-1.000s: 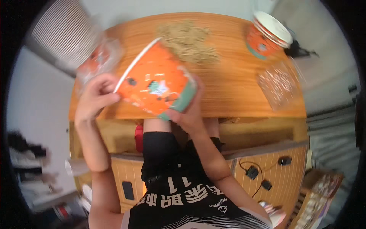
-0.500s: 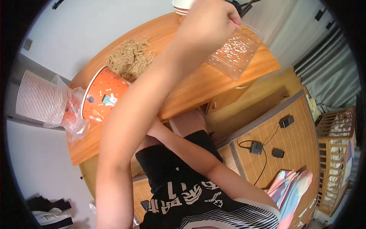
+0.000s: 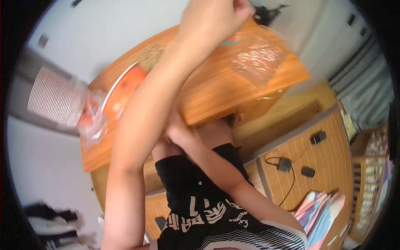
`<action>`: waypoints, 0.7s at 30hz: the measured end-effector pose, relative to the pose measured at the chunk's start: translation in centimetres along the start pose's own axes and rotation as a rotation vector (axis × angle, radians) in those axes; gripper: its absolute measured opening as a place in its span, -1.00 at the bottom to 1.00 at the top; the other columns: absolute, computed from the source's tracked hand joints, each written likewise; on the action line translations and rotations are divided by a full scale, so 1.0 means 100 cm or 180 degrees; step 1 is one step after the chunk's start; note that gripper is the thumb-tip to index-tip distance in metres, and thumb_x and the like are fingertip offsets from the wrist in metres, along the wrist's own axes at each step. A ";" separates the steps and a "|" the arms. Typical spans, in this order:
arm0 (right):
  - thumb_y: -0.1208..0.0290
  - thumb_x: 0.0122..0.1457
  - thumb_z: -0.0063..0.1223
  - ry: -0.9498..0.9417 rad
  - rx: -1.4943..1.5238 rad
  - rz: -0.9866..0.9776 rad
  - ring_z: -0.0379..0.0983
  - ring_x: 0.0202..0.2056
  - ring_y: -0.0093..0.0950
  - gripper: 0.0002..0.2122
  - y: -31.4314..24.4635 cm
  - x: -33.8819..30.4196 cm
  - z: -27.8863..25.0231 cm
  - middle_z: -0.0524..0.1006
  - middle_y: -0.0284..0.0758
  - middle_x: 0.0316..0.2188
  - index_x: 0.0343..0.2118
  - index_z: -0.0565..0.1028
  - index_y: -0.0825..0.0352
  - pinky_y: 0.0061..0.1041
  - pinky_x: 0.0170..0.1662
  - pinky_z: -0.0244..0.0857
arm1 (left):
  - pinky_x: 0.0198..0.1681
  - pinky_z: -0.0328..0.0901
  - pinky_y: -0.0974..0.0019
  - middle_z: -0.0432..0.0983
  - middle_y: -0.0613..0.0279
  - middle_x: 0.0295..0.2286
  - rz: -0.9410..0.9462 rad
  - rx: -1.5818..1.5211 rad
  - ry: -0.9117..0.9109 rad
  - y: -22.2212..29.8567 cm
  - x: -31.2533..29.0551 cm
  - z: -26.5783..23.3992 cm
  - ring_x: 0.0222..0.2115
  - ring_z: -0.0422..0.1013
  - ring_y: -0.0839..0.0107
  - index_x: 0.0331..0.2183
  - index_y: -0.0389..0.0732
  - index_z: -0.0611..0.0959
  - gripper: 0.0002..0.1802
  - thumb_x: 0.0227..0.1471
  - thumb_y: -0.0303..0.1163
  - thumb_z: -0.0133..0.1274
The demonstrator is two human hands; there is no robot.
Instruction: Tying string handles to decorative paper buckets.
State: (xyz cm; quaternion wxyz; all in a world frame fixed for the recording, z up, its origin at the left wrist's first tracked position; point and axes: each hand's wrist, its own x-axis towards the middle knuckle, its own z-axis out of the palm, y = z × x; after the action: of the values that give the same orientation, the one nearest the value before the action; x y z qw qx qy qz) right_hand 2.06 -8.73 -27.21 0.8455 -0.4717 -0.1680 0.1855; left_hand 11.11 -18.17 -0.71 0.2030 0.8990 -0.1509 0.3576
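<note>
My left arm reaches across the table to its far side. At the upper edge of the view, my left hand (image 3: 214, 18) has its fingers curled closed, and what they hold, if anything, is hidden. Beneath that wrist a small red and green patch (image 3: 232, 39) shows, too blurred to name. My right hand (image 3: 178, 128) is at the table's near edge, smeared by motion and partly behind my left forearm. An orange paper bucket (image 3: 129, 81) with a white rim lies tilted to the left of that forearm. Behind it is a heap of tan noodle-like strands (image 3: 151, 56), partly covered.
On the wooden table (image 3: 208, 98), a clear tray (image 3: 260, 62) holds many small white and reddish bits. A stack of nested paper buckets (image 3: 56, 96) in clear plastic lies at the left edge. A black object (image 3: 266, 16) stands behind the table. Small black devices (image 3: 284, 164) lie on a mat.
My left hand has moved up and left in the view, and the white cup seen beside it no longer shows. My right hand has shifted slightly toward the table. The whole view has tilted.
</note>
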 end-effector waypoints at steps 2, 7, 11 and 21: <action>0.03 0.29 -0.11 -0.0549 0.2409 0.0914 0.25 0.16 -0.43 -0.49 -0.038 -0.017 -0.010 0.32 -0.26 0.16 0.18 0.25 0.25 -0.29 0.19 0.17 | -0.38 0.38 0.38 0.59 0.11 -0.51 0.0165 -0.0594 0.0816 0.004 -0.032 -0.068 -0.49 0.51 0.42 -0.46 -0.36 0.63 -0.86 0.03 -0.46 0.16; -0.18 0.22 -0.21 -0.1980 0.3567 0.1794 0.03 0.31 -0.16 -0.32 -0.086 -0.020 -0.029 0.14 -0.26 0.31 0.31 0.10 0.12 0.07 0.34 -0.14 | -0.06 0.33 0.36 0.59 0.17 -0.30 -0.0312 -0.0883 0.1888 -0.068 -0.147 -0.188 -0.23 0.52 0.38 -0.20 -0.36 0.62 -0.80 0.18 -0.46 0.04; -0.12 0.22 -0.10 -0.1739 0.3783 0.2257 -0.08 0.33 -0.01 -0.27 -0.078 -0.029 -0.019 -0.04 -0.14 0.36 0.35 0.01 0.13 0.08 0.28 0.02 | -0.03 0.28 0.36 0.55 0.16 -0.15 -0.1232 -0.0878 0.1397 -0.088 -0.216 -0.199 -0.11 0.43 0.44 -0.11 -0.34 0.59 -0.72 0.12 -0.48 0.04; -0.15 0.24 -0.15 -0.2690 -0.0215 0.0738 -0.12 0.30 0.18 -0.24 -0.061 -0.028 0.009 -0.10 -0.01 0.34 0.37 -0.05 0.16 0.04 0.19 0.21 | 0.15 0.18 0.22 0.52 0.13 -0.08 -0.1033 -0.1019 0.0188 -0.102 -0.238 -0.194 0.00 0.38 0.31 -0.05 -0.30 0.58 -0.56 -0.05 -0.63 0.13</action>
State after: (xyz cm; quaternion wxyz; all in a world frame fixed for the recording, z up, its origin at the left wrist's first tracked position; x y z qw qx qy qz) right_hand 0.13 -12.37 -21.86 0.6601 -0.3975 -0.4510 0.4503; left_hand -12.61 2.88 -7.24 0.4023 0.8569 -0.0532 0.3179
